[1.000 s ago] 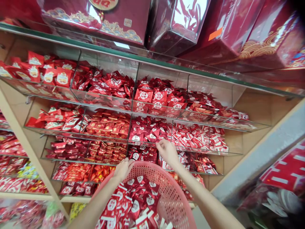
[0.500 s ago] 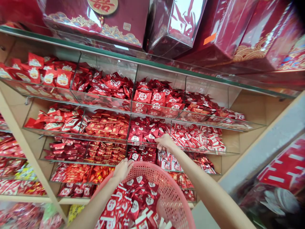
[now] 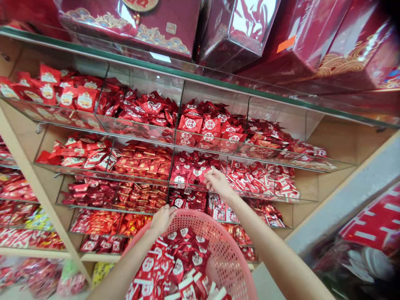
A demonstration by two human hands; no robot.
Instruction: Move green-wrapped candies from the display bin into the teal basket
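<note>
My left hand [image 3: 162,217] grips the far rim of a pink perforated plastic basket [image 3: 229,258]. The basket holds a heap of dark red candy packets with round white labels [image 3: 178,266]. My right hand [image 3: 218,183] reaches up into a glass shelf compartment filled with the same dark red packets [image 3: 190,170]. Its fingers are curled over the packets at the compartment's front glass edge; what they hold, if anything, is hidden.
Glass shelves [image 3: 140,133] in several tiers hold red sweets in divided compartments. Large red gift boxes [image 3: 237,29] stand on the top shelf. A pale wooden frame post [image 3: 34,191] slants at left. Wrapped red goods [image 3: 375,233] lie at right.
My right hand rose from beside the basket up to the glass compartment and went in among the packets. My left hand stayed on the basket rim.
</note>
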